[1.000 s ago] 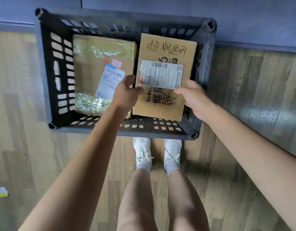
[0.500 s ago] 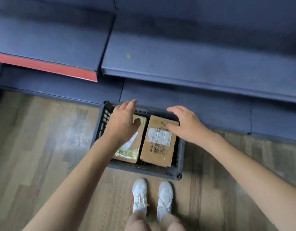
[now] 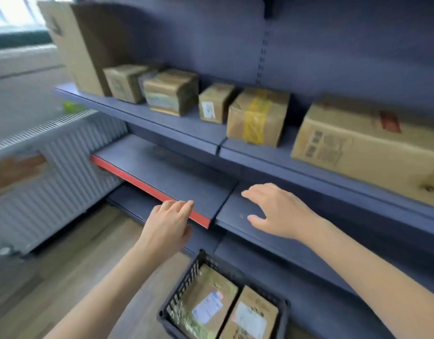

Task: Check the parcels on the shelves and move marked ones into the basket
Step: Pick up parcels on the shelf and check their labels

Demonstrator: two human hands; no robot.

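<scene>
Parcels that were being set down a second ago now lie side by side in the basket [image 3: 179, 299], which stands on the floor against the foot of the shelving: the taped parcel [image 3: 206, 304] on its left half, the marked parcel [image 3: 250, 316] with the white label on its right half. Both hands have let go and risen out of the basket, and the person's look has swung up to the shelves. The left hand [image 3: 168, 228] hangs empty, fingers loosely bent, just over the red front edge of the middle shelf [image 3: 162, 172]; the right hand [image 3: 277, 211] is spread flat and empty above the neighbouring blue board. So one drop looks finished, and I judge the next check is about to begin. On the upper shelf [image 3: 196, 123] stands a row of boxes: a tall carton [image 3: 84, 47] at the left end, small ones in the middle, the yellow-taped box [image 3: 257, 118] near the joint between boards, a large carton [image 3: 367, 148] at the right edge. The middle shelf under the hands is bare, giving free room to reach upward; the upper shelf's front lip is the edge to clear.
</scene>
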